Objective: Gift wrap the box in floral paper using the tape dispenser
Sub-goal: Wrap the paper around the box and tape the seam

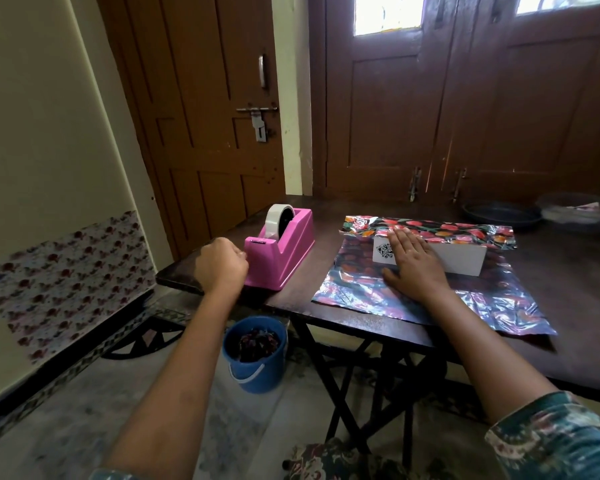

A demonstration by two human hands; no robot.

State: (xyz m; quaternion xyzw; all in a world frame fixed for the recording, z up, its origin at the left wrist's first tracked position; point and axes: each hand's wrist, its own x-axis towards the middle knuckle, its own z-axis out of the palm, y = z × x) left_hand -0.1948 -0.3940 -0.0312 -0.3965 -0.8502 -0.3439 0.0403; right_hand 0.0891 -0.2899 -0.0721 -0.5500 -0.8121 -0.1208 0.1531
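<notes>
White box on crinkled floral paper, right hand flat atop; left hand clenched at dispenser.

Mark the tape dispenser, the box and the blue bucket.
tape dispenser (291, 258): head view, on its pink side wall.
box (461, 259): head view, on its white front face.
blue bucket (274, 365): head view, on its outer wall.

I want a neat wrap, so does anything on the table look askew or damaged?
The shiny floral wrapping paper is creased and crinkled, most towards its near right corner. The pink plastic tape dispenser stands close to the dark wooden table's near edge. Nothing looks spilled or torn.
</notes>
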